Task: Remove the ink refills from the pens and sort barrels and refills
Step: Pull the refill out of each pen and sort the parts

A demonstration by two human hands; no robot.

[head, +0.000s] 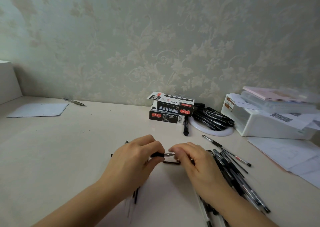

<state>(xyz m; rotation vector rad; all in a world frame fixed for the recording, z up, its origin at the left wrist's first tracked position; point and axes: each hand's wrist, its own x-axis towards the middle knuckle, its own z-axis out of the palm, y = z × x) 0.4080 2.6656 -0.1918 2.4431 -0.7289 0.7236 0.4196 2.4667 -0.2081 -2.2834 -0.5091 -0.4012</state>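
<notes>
My left hand (136, 159) grips a black pen (158, 155) by its barrel, above the middle of the table. The pen's metal tip (168, 154) points right, and my right hand (194, 159) pinches that tip with its fingertips. A dark pen part (171, 162) lies on the table just below the hands. A pile of pens (230, 167) lies on the table right of my right hand. Some thin dark pieces (136, 194) show under my left forearm, mostly hidden.
Two stacked pen boxes (170, 109) stand at the back, with a black marker (185, 127) in front. A white ring (212, 131) holds a heap of black markers (213, 118). White storage boxes (270, 121) and papers (290, 154) sit right; a paper sheet (39, 110) and pen (73, 101) lie far left.
</notes>
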